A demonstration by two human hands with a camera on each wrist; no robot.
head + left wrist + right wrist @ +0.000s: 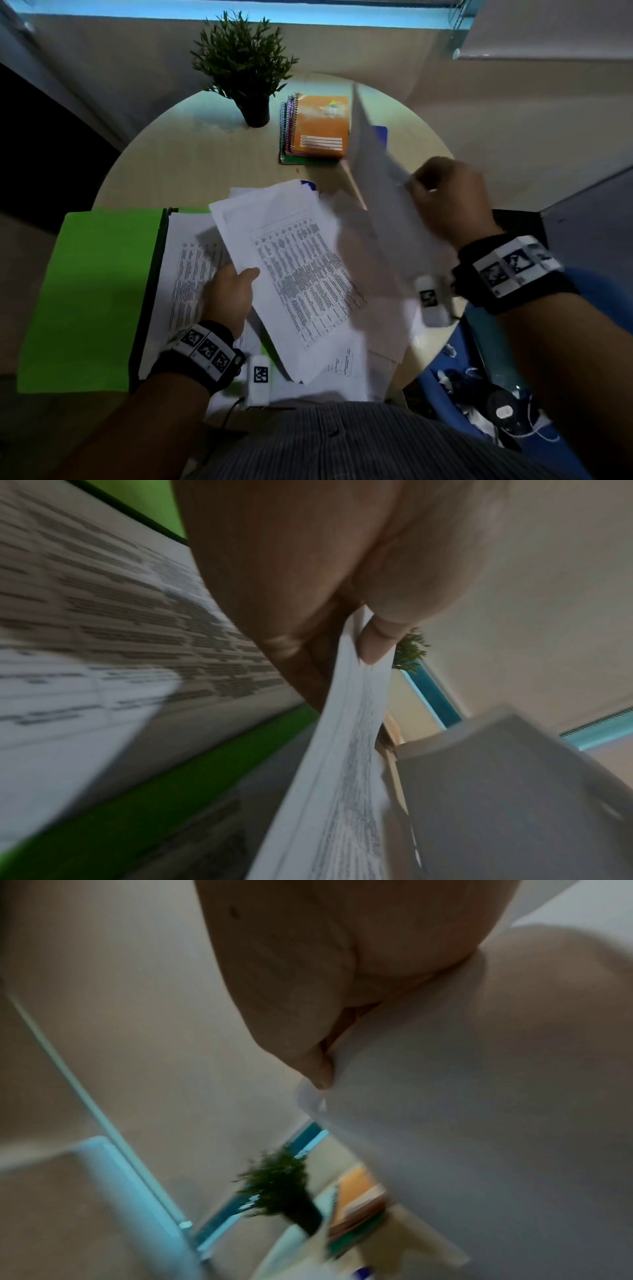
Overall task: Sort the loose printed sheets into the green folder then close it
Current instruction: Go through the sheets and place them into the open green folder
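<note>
Green folder (89, 294) lies open at desk (212, 150) left edge, text sheet (186, 270) inside; left hand (229, 294) pinches table-printed sheets (298, 274), right hand (448, 198) pinches a blurred raised sheet (376, 161) on the right

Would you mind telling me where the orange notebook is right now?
In the head view, the orange notebook tops a stack of spiral notebooks at the table's far side, right of the potted plant and left of the raised sheet.
</note>
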